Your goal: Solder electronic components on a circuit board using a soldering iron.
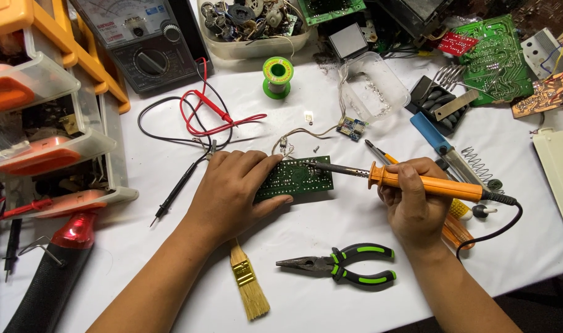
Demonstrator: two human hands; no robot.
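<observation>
Green circuit board lies flat near the middle of the table, which is covered in white cloth. The left hand grasps the board at its left end, fingers spread over the top and the thumb along its near edge, pinning it down. The right hand is clenched around the orange handle of a soldering iron; the iron's dark metal tip reaches left and touches the board near its far right corner. The iron's black cord loops off toward the right edge of the table.

Near the front edge, between the two forearms, lie a pair of pliers with black and green grips and, just left of them, a small brush with pale bristles. Behind the board, red and black probe leads curl across the cloth toward an analogue multimeter at the far edge. A spool of solder on a green reel stands upright near the far edge, with a clear plastic tray to its right. A larger green circuit board sits in the far right corner. Stacked orange and clear drawers line the left edge.
</observation>
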